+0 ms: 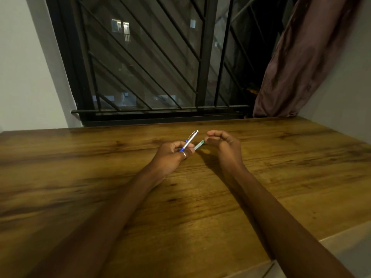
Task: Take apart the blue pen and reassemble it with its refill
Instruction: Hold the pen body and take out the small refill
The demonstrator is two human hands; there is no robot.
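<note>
Both forearms stretched over the wooden table (100,177), left hand (170,155) clamped on the pen barrel (189,140), right hand (222,146) curled, fingertips pinching a pale greenish piece (199,145).

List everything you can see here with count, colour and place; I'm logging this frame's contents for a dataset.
Pen barrel: one, silver and blue, held in the left hand, pointing up and away.
Pale green piece: one, between the two hands; what it is I cannot tell.
Table: one, brown wood grain, under both arms.
Window grille: one, black, behind the table.
Curtain: one, brownish, upper right.
Ring: one, silver, on a left finger.
Left hand: closed on the pen barrel.
Right hand: curled, at the green piece's far end.
</note>
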